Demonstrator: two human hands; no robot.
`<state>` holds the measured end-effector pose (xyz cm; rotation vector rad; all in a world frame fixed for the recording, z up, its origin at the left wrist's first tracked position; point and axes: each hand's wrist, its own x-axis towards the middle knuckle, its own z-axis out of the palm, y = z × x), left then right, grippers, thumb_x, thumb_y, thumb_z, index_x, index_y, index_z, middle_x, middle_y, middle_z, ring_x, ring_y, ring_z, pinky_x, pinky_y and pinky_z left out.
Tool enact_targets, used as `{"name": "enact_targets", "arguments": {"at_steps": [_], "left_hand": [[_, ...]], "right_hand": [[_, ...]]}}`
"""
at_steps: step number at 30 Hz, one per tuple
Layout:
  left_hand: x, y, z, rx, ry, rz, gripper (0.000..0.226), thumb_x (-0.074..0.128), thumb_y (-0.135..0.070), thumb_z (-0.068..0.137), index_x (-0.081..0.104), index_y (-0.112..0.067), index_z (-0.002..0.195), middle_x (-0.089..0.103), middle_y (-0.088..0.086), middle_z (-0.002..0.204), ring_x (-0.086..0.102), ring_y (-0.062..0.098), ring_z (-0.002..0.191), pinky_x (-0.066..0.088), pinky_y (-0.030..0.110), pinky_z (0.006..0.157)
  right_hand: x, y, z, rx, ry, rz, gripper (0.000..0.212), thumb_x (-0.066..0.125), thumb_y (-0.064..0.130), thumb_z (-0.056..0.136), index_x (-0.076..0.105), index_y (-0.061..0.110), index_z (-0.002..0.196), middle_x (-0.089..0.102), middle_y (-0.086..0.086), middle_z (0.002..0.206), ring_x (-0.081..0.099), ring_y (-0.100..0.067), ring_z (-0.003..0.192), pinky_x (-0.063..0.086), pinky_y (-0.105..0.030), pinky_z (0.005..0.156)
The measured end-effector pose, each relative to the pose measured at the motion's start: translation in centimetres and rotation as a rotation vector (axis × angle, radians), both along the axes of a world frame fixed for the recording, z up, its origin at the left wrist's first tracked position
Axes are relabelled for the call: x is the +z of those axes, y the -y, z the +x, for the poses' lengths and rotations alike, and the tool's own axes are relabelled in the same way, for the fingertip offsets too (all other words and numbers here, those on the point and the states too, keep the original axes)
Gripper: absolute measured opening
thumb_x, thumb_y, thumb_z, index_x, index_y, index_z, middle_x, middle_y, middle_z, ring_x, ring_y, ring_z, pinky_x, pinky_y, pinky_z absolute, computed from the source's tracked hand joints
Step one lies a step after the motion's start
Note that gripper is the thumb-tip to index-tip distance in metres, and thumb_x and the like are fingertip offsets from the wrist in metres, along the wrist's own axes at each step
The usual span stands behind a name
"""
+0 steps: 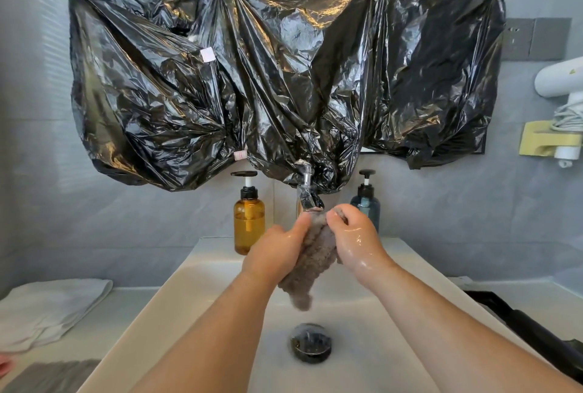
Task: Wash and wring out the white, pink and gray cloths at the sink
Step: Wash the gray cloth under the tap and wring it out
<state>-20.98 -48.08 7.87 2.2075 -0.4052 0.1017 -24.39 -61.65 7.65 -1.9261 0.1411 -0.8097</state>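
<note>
A wet gray cloth [310,266], bunched lengthwise, hangs over the white sink [176,279] just below the faucet [308,198], its lower end dangling above the drain [310,343]. Both hands grip it: the left hand [277,253] curls round its left side, and the wet right hand [356,239] pinches its upper end. Behind stand an amber pump bottle [249,222] and a blue pump bottle [367,203]. A folded white cloth [50,307] lies on the worktop [126,301] at left. Black plastic sheeting [284,70] covers the wall above.

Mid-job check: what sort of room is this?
Most likely a home bathroom: a white sink with a faucet, an amber pump bottle and a blue pump bottle behind it, and a wall-hung hair dryer on the right.
</note>
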Motion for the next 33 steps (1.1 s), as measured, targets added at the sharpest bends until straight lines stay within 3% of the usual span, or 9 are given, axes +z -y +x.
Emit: {"name": "enact_targets", "arguments": {"at_steps": [4,7,10,14,19,21,24,28,33], "left_hand": [[0.4,-0.7,0.4,-0.133,-0.092,0.17,0.052,0.068,-0.062,0.08,0.066,-0.018,0.107,0.071,0.001,0.099,0.068,0.02,0.09,0.058,0.038,0.085],[0.6,-0.7,0.2,-0.139,-0.164,0.34,0.037,0.062,-0.034,0.095,0.061,-0.01,0.123,0.066,0.009,0.115,0.064,0.027,0.104,0.056,0.041,0.093],[0.6,-0.7,0.2,-0.204,-0.403,-0.115,0.026,0.046,-0.013,0.103,0.056,-0.014,0.127,0.066,0.013,0.114,0.066,0.031,0.1,0.062,0.047,0.082],[1.0,-0.5,0.4,-0.276,-0.595,-0.894,0.04,0.036,0.012,0.09,0.061,-0.005,0.117,0.066,0.023,0.112,0.067,0.039,0.101,0.062,0.05,0.073],[0.4,-0.5,0.5,-0.245,-0.658,-1.146,0.036,0.04,-0.001,0.088,0.062,0.002,0.116,0.072,0.02,0.101,0.068,0.034,0.093,0.061,0.044,0.071],[0.3,-0.4,0.6,-0.184,-0.632,-1.117,0.037,0.047,-0.023,0.094,0.064,0.001,0.116,0.074,0.017,0.098,0.071,0.032,0.089,0.06,0.041,0.072],[-0.3,0.5,0.6,-0.044,-0.498,-0.764,0.043,0.05,-0.045,0.102,0.06,-0.005,0.117,0.072,0.016,0.103,0.07,0.029,0.096,0.057,0.041,0.085],[-1.0,1.1,0.3,-0.046,-0.317,-0.537,0.022,0.041,-0.029,0.105,0.051,-0.01,0.111,0.055,0.007,0.084,0.053,0.017,0.067,0.041,0.026,0.05],[-1.6,1.6,0.2,-0.248,-0.343,-0.395,0.014,0.046,-0.016,0.099,0.058,-0.009,0.099,0.056,0.009,0.072,0.05,0.018,0.055,0.038,0.024,0.047]], "right_hand": [[0.6,0.9,-0.1,0.023,0.082,0.005,0.022,0.058,0.022,0.099,0.064,0.006,0.086,0.054,-0.006,0.071,0.047,-0.019,0.062,0.038,-0.031,0.06],[0.6,1.1,-0.1,0.069,0.069,0.083,0.02,0.059,0.022,0.099,0.069,0.019,0.082,0.068,-0.006,0.082,0.064,-0.022,0.082,0.053,-0.039,0.075],[0.7,0.9,0.1,0.046,0.027,0.241,0.023,0.059,0.02,0.098,0.069,0.023,0.078,0.073,-0.015,0.093,0.069,-0.036,0.096,0.056,-0.053,0.087],[0.3,0.2,-0.6,0.053,-0.209,0.446,0.027,0.055,0.032,0.097,0.073,0.012,0.091,0.076,-0.014,0.093,0.069,-0.033,0.094,0.054,-0.042,0.088],[-1.0,0.0,-0.6,0.396,-0.429,0.717,0.054,0.043,0.046,0.095,0.077,0.005,0.098,0.071,-0.018,0.09,0.059,-0.03,0.085,0.047,-0.04,0.08],[-1.5,-0.2,0.1,0.386,-0.436,0.678,0.049,0.041,0.038,0.094,0.074,0.003,0.097,0.07,-0.021,0.089,0.061,-0.032,0.081,0.049,-0.035,0.068],[-2.5,-1.3,0.3,0.265,-0.479,0.499,0.036,0.04,0.033,0.089,0.065,0.006,0.089,0.062,-0.018,0.077,0.054,-0.026,0.06,0.042,-0.024,0.049],[-3.4,-2.4,0.7,0.218,-0.389,0.534,0.062,0.032,0.059,0.097,0.076,0.016,0.093,0.074,-0.013,0.08,0.066,-0.024,0.066,0.049,-0.029,0.057],[-3.6,-2.3,2.3,0.104,-0.251,0.683,0.04,0.048,0.03,0.084,0.074,0.001,0.093,0.072,-0.025,0.08,0.072,-0.041,0.076,0.061,-0.056,0.071]]}}
